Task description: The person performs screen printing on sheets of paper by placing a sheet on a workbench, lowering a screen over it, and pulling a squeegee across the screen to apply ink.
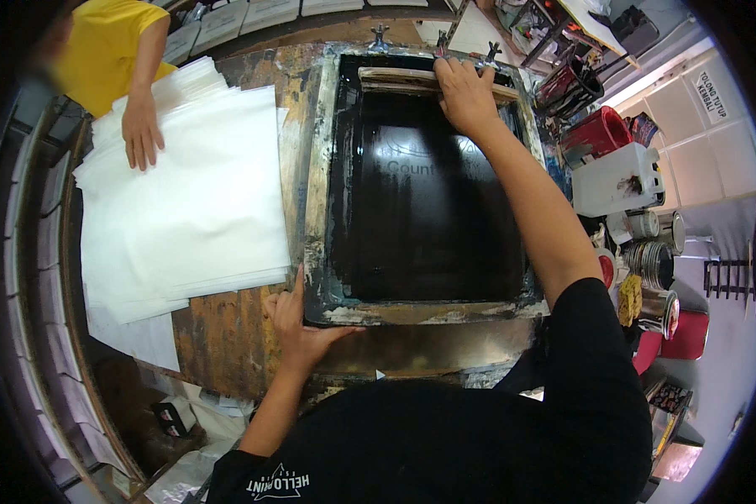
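Note:
A screen-printing frame (314, 185) with a worn, paint-smeared rim lies on the table before me. Its mesh (428, 227) is dark and glossy, with faint lettering showing through near the far half. At the frame's far end, my right hand (466, 94) grips a wooden-handled squeegee (395, 77) that lies crosswise. My left hand (298, 328) braces the near left corner of the frame, thumb stretched along the near edge and index finger along the left side. Left of the frame lies a stack of white sheets (193, 202), somewhat fanned out.
A co-worker in a yellow shirt (101, 50) rests a hand (141, 130) on the sheets. Clamps (380, 37) stand at the frame's far edge. To the right are a red bucket (601, 134), a white jerrycan (617, 178) and several cans (659, 311). Racks (46, 252) line the left.

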`<state>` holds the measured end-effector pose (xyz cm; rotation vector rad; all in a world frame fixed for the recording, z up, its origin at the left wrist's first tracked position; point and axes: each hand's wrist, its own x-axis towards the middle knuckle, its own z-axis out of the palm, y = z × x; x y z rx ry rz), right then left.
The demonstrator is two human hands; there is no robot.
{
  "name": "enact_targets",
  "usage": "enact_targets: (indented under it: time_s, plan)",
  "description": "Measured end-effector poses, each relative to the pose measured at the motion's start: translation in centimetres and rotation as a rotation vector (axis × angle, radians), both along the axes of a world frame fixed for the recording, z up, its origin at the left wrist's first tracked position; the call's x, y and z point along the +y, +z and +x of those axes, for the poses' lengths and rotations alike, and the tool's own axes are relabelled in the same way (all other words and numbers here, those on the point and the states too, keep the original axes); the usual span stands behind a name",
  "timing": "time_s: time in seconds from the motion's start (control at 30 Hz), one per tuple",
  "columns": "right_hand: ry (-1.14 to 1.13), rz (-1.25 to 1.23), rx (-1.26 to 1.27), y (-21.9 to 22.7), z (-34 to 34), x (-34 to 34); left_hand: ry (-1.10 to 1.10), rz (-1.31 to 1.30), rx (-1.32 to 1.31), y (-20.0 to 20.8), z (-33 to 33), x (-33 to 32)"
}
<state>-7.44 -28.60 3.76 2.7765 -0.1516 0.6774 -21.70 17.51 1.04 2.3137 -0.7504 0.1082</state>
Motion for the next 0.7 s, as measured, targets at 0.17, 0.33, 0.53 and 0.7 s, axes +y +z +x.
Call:
enact_targets:
  time_s: [0.17,0.33,0.53,0.7]
  plan:
    - [-0.014,0.039,0.042,0.2,-2.4,1.9,0.054,0.125,-0.09,0.1,-0.1,-0.2]
    - [-0.014,0.013,-0.025,-0.1,-3.7,3.5,0.037,0.182,-0.111,-0.3,-0.1,-0.2]
    - [-0.06,0.072,0.085,0.0,-9.5,7.2,0.068,0.183,-0.044,-0.4,-0.4,-0.3]
    - [-0.002,0.136,0.058,0.9,-18.4,13.1,0.073,0.176,-0.071,0.0,-0.6,-0.3]
